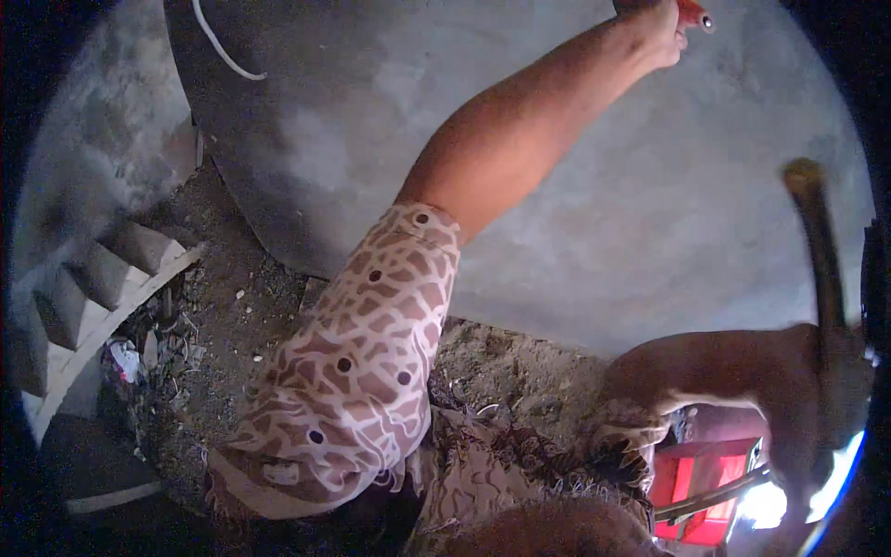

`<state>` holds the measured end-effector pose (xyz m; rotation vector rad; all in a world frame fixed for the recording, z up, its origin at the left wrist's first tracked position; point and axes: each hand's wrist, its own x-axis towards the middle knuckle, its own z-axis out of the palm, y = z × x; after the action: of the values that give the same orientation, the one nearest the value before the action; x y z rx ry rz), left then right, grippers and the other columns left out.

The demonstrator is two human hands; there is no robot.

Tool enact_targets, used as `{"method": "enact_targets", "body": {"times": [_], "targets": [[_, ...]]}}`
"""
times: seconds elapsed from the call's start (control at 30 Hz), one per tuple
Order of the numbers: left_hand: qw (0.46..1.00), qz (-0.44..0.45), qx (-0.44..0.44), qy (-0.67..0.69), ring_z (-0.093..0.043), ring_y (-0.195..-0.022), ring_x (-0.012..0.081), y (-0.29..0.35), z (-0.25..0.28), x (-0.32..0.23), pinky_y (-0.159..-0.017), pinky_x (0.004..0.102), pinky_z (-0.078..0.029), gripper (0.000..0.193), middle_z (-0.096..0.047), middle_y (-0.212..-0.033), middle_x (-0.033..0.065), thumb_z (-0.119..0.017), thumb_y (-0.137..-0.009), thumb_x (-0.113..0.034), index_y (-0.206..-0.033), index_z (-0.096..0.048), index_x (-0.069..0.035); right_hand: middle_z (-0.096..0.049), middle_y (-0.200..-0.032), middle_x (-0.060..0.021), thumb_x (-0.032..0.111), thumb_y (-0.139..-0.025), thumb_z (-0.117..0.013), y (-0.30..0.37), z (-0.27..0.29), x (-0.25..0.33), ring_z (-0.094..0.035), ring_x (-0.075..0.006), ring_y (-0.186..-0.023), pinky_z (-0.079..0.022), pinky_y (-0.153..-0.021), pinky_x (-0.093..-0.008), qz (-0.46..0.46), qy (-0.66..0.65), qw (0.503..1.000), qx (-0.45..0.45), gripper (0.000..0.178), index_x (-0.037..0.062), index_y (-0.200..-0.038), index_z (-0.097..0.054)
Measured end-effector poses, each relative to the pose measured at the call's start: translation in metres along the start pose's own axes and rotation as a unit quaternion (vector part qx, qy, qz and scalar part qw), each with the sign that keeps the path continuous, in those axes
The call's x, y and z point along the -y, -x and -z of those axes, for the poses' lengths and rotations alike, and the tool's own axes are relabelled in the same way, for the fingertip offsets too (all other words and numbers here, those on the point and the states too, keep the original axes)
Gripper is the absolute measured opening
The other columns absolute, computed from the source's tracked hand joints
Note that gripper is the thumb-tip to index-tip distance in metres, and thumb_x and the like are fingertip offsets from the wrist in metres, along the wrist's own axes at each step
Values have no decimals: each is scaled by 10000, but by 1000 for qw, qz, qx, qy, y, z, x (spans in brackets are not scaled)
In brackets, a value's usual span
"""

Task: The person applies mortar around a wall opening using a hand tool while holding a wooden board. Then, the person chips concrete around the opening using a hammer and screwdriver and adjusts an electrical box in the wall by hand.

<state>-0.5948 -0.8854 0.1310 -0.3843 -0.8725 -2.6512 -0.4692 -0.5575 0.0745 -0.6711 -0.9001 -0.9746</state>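
My left arm, in a brown-and-cream patterned sleeve, reaches across to the top edge of the head view. There my left hand (664,37) is closed around a red object (691,15) with a round metallic end; the rest of it is out of the picture. At the right rim my bent right arm ends in my right hand (840,371), which is dark and partly blurred. It grips a long dark handle (817,246) that stands nearly upright with a tan upper end. The handle's lower part cannot be made out. A grey, smooth cement-like surface (603,241) lies beyond both arms.
A white cord (223,46) hangs over the grey surface at upper left. Below it lies bare soil (232,334) with scraps of litter (125,357). A notched, stepped block (107,278) stands at the left. A red container-like thing (701,483) is low on the right.
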Motion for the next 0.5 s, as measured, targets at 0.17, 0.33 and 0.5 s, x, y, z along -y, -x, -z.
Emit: {"method": "enact_targets", "body": {"times": [0.17, 0.33, 0.5], "targets": [[999, 5, -46, -27, -327, -381, 117, -19, 4, 11, -338, 260, -242, 447, -545, -571, 56, -342, -968, -290, -683, -594, -57, -598, -856, -78, 195, -883, -556, 60, 123, 159, -585, -157, -705, -487, -549, -292, 152, -658, 715, 183, 205, 39, -1015, -550], [999, -3, 49, -12, -370, -411, 121, -17, 9, 9, -347, 251, -252, 370, -565, -602, 63, -383, -958, -266, -726, -577, -53, -638, -775, -87, 280, -805, -645, -11, 90, 81, -605, -185, -654, -528, -617, -348, -191, -868, 409, 208, 355, -6, -1008, -594], [998, 13, -21, 54, -397, -433, 120, 9, -20, 5, -350, 246, -244, 227, -561, -619, 62, -420, -945, -216, -810, -505, -55, -576, -802, -56, 234, -893, -517, -16, 61, 18, -553, -175, -786, -442, -734, -317, -33, -146, 971, 187, 150, 95, -896, -572]]}}
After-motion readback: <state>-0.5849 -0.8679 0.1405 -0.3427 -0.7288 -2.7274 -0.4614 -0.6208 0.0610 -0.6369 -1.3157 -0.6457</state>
